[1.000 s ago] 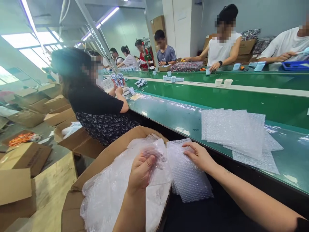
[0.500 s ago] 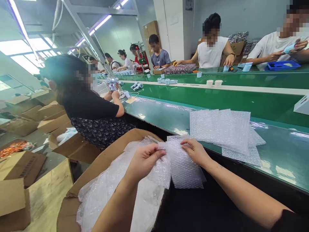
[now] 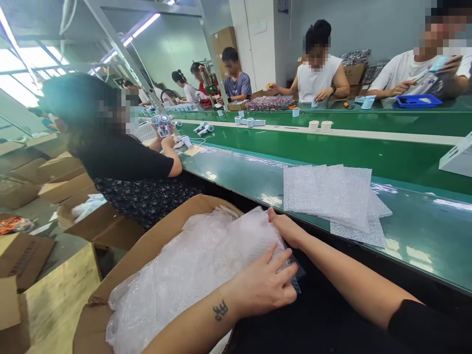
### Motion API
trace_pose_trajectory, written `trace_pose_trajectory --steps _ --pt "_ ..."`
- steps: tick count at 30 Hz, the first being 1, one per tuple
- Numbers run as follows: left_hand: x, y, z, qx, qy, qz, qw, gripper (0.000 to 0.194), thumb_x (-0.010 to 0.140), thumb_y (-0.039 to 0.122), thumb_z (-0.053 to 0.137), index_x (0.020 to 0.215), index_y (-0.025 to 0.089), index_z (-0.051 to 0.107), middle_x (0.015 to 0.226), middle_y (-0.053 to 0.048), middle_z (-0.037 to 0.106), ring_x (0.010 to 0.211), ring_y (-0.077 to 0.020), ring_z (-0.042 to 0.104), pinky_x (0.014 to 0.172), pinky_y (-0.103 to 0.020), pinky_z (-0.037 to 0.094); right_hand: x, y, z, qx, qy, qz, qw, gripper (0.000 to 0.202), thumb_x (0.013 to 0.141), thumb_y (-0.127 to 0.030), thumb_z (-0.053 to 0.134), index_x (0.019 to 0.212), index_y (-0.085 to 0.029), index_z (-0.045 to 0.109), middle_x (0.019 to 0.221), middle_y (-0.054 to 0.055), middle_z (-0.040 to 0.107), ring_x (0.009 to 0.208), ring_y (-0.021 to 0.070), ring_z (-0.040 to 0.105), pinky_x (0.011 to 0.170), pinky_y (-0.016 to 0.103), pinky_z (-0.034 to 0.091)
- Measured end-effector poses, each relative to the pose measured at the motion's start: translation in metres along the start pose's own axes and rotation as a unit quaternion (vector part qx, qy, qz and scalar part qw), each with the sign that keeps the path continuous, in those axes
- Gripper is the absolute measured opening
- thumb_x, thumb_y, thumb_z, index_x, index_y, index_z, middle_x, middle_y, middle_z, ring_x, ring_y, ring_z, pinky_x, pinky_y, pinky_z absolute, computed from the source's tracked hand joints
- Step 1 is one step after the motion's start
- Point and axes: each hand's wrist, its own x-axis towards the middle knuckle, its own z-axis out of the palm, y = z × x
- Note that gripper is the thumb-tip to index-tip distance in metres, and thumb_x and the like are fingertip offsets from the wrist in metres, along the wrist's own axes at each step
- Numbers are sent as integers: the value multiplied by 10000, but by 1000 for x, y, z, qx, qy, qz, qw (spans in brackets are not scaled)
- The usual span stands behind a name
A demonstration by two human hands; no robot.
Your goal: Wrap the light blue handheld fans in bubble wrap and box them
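My right hand (image 3: 288,227) pinches the upper right edge of a bubble wrap bag (image 3: 250,236), thumb on top and the other fingers hidden. Across the lower right part of that bag lies my left hand (image 3: 262,282), its fingers spread and apart. The bag slants over the right side of a cardboard box (image 3: 197,204), which is filled with a heap of clear bubble wrap bags (image 3: 162,275). Several flat bubble wrap bags (image 3: 326,194) lie overlapped on the green bench, just beyond my right hand.
The green bench (image 3: 416,226) runs along my right. A co-worker in black (image 3: 125,157) sits to the left, holding a grey-white device. Opposite, several people handle light-blue parts. Two white cups (image 3: 320,126) stand mid-line. Open cartons (image 3: 77,196) crowd the floor at left.
My left hand has gone from a pinch at the bag's top edge to spread fingers lower down. The bag has swung left over the box; my right hand still grips it.
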Motion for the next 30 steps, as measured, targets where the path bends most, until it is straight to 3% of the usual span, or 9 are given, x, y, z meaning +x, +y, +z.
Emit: trace_pose_trajectory --steps 4,7,12,14,15,17,19,25,30 --pt "2 1 7 -13 -3 48 999 142 859 174 522 753 214 608 989 -91 655 1184 -308 519 978 -527 384 0 -4 4 77 -49 9 996 720 728 -779 464 843 -107 694 760 94 686 711 208 620 699 326 473" --pt "2 4 15 -26 7 50 998 181 870 145 486 757 208 611 984 -97 661 1178 -304 528 977 -518 390 2 1 6 -29 20 -33 999 493 718 -601 628 856 -130 673 673 17 630 606 149 545 601 269 421" --pt "-22 12 37 -176 69 -36 981 120 873 248 536 914 215 643 1230 -94 618 1231 -280 499 1024 -468 384 0 18 -5 -219 127 -133 958 335 807 -454 547 905 -160 675 775 43 628 710 179 547 649 297 433" --pt "-48 5 57 -316 119 -236 911 169 850 323 569 973 236 645 1121 -64 677 1105 -230 596 960 -382 452 -2 22 -13 -256 173 -159 938 312 827 -429 530 963 -179 658 867 69 635 798 214 567 709 337 455" --pt "-64 -2 69 -364 143 -384 836 184 852 333 556 978 232 647 1023 -52 705 1005 -201 641 905 -333 482 -3 23 -15 -269 188 -175 928 300 840 -412 519 1002 -193 645 919 78 629 843 229 571 737 355 462" --pt "-100 -25 98 -341 147 -700 610 213 884 286 468 965 211 651 939 -53 711 918 -181 660 851 -294 493 -6 25 -14 -284 189 -223 913 272 869 -367 489 1057 -228 627 979 86 601 896 239 571 780 379 471" --pt "-133 -52 128 -289 131 -788 527 313 872 180 410 1123 156 595 1115 -127 660 1065 -225 608 926 -348 450 -9 26 -6 -290 155 -282 901 243 894 -321 454 1036 -254 640 975 83 567 899 228 575 808 384 477" --pt "-172 -94 194 -244 70 -856 451 482 729 168 559 1210 177 542 1342 -171 503 1246 -339 451 991 -470 366 -7 30 16 -298 53 -284 910 209 893 -353 511 940 -270 697 991 78 562 923 218 593 838 359 498" --pt "-168 -97 205 -246 119 -854 442 186 726 245 551 872 168 638 1084 -188 616 1242 -379 422 982 -533 338 -6 26 2 -316 21 -193 929 279 773 -405 675 1023 -285 695 1072 74 573 1030 255 583 930 396 470"
